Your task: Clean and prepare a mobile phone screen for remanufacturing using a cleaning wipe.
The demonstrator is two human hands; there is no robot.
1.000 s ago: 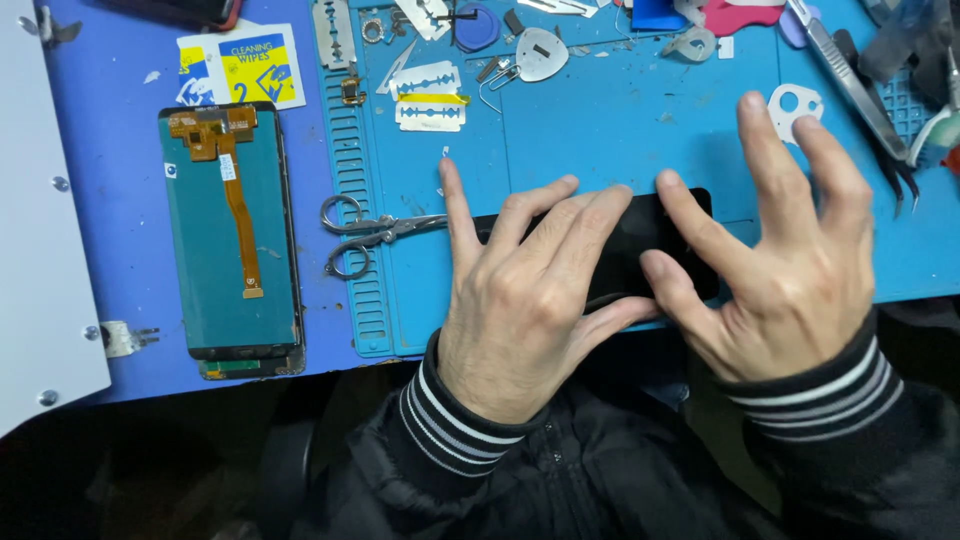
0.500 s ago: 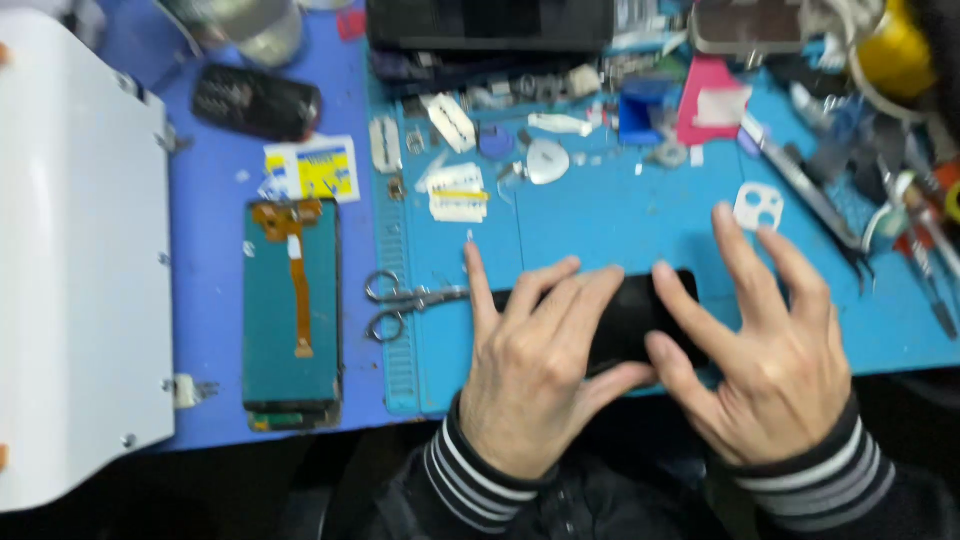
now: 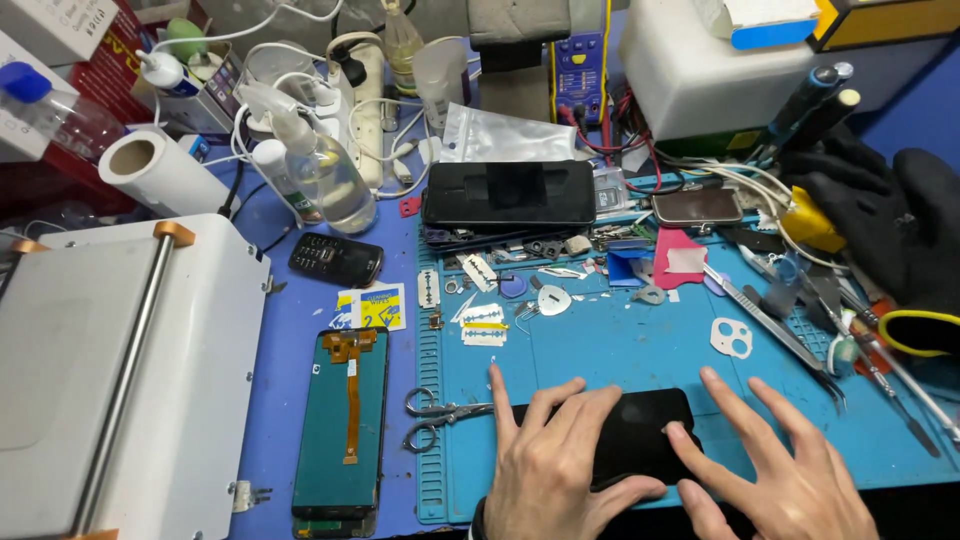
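Yellow-and-white label card [image 3: 372, 306] sits on the blue bench left of the mat, with a clear zip bag [image 3: 505, 133] up top. Both hands lie flat, fingers spread: left hand [image 3: 553, 470] and right hand [image 3: 780, 478] press the black phone [image 3: 640, 432] at the mat's [image 3: 620, 350] near edge. Scissors [image 3: 440, 416] lie just left, a loose display panel [image 3: 342, 425] past them. Open mat ahead.

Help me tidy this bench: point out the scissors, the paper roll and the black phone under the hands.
scissors [image 3: 440, 417], head view, pivot.
paper roll [image 3: 160, 172], head view, side.
black phone [image 3: 645, 425], head view, bare middle.
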